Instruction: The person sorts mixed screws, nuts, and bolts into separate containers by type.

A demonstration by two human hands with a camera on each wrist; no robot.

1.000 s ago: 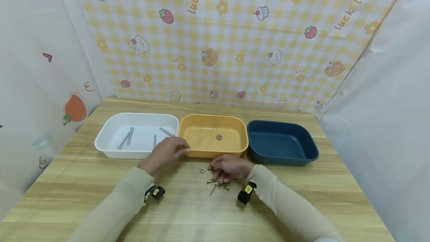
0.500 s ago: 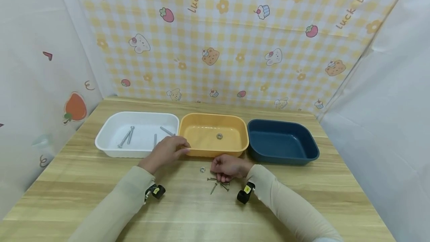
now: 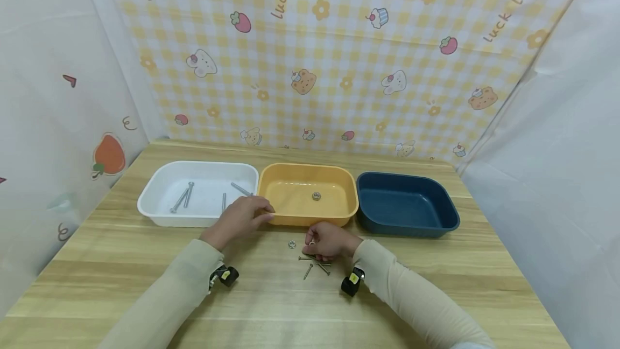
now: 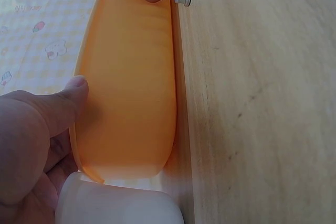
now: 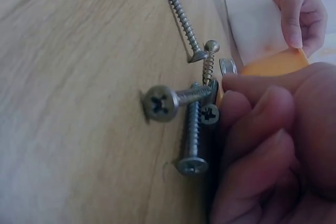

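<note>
My left hand (image 3: 240,218) grips the near left rim of the yellow tray (image 3: 300,220), its thumb (image 4: 73,95) lying against the outer wall in the left wrist view. In front of that tray, my right hand (image 3: 331,240) pinches a nut (image 3: 312,243), mostly covered by the fingers. A second nut (image 3: 292,244) lies flat on the table just left of the right hand. Several screws (image 3: 308,271) are scattered beneath and in front of the right hand; the right wrist view shows their cross-slotted heads (image 5: 160,103) close up. One more nut (image 3: 316,196) sits inside the yellow tray.
Left of the yellow tray stands a white tray (image 3: 160,217) with several long bolts (image 3: 189,196) in it. A dark blue tray (image 3: 407,229) stands on the right. All three form a row on the wooden table (image 3: 281,316), before a checked curtain (image 3: 310,42).
The right hand has closed its fingers on the nut that lay by its fingertips and lifted slightly, turning a little. The left hand keeps its grip on the yellow tray.
</note>
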